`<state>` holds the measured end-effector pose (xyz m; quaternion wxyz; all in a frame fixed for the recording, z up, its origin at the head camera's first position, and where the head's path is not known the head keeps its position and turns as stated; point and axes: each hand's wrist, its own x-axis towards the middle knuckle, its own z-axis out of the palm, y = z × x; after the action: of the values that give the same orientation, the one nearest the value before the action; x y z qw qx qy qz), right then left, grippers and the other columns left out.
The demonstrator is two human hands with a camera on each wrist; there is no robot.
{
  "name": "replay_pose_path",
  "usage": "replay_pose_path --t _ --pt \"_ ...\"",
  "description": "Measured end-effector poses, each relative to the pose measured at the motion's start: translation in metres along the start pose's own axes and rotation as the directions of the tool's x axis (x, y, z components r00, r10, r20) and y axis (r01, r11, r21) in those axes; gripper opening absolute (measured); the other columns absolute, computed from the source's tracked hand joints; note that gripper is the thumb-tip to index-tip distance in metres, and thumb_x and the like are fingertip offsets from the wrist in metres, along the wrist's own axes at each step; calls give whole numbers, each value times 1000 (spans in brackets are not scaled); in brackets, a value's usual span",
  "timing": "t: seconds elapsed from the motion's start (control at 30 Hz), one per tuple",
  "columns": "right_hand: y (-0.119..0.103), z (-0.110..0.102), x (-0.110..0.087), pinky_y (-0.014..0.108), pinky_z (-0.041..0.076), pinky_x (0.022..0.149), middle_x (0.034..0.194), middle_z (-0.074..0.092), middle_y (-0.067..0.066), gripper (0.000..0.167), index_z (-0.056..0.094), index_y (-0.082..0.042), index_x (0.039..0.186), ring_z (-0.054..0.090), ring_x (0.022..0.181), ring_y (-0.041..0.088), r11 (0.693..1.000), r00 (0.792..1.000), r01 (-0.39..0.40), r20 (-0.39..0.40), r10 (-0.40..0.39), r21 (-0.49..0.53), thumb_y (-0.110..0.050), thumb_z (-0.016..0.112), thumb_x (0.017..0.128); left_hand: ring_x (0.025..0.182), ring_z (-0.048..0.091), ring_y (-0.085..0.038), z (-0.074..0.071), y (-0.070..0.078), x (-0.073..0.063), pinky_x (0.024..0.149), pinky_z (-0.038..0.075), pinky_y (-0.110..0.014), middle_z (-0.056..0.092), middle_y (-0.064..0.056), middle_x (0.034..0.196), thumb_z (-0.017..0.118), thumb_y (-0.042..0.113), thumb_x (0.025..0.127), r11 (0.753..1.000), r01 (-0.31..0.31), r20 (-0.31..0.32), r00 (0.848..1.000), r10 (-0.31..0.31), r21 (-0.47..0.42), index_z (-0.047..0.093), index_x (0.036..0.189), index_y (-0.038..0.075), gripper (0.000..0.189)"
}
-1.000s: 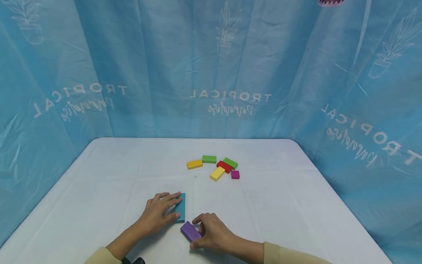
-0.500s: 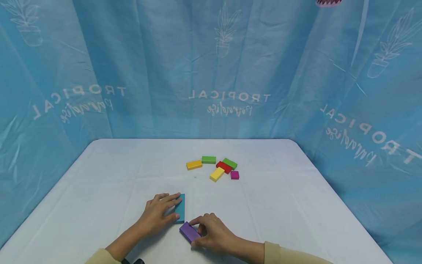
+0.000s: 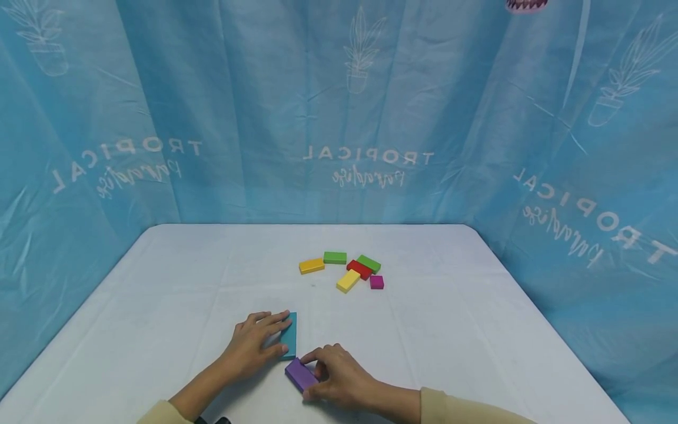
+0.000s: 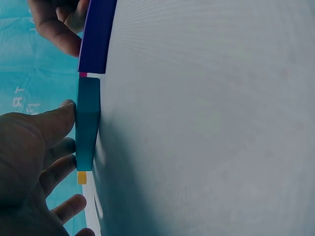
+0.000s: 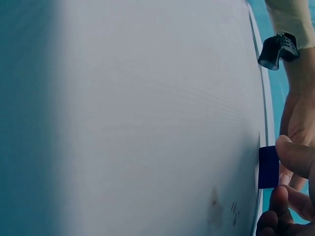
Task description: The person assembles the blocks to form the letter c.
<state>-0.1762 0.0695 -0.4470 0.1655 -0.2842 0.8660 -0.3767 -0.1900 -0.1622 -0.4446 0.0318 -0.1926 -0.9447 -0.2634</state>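
Right grip (image 3: 341,376) pinches purple block (image 3: 300,374) — left grip (image 3: 254,347), spread, touches teal block (image 3: 289,338) — magenta block (image 3: 376,282) beyond.

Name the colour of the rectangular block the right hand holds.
Purple rectangular block, clearest in the head view.

On the white table (image 3: 450,330), the teal rectangular block (image 3: 291,338) lies right of the left hand (image 3: 253,348), the purple rectangular block (image 3: 300,374) before it, left of the right hand (image 3: 341,377). Toward the far edge, left to right, lie an orange rectangular block (image 3: 311,267), a green rectangular block (image 3: 335,258), a yellow rectangular block (image 3: 348,281) before a red rectangular block (image 3: 360,270), and a magenta square block (image 3: 376,282).
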Motion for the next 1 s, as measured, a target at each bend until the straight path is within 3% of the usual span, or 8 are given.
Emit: replay_pose_path --t 0.43,0.67,1.0 --pt "-3 4 2 21 38 68 78 52 -13 47 65 -20 118 44 78 3 1000 1000 -1 -25 1 -28 -27 84 76 129 37 -36 -1 1 -1 96 29 -61 50 -6 142 71 28 87 1000 -7 -9 1000 7 1 58 133 8 52" --pt "-2 4 2 22 38 68 77 52 -12 46 65 -17 118 44 78 3 1000 1000 -17 -18 18 13 -27 82 77 130 37 -36 0 1 -2 97 28 -60 50 -5 142 71 28 87 1000 -2 -2 1000 2 -17 58 133 8 52" --pt "-6 -3 0 22 39 67 78 53 -13 49 64 -17 120 45 78 5 999 997 34 -64 -31 32 -32 82 77 132 35 -38 -3 0 -2 98 27 -62 49 -6 142 70 29 88 999 -43 -8 999 43 -29 57 134 8 52"
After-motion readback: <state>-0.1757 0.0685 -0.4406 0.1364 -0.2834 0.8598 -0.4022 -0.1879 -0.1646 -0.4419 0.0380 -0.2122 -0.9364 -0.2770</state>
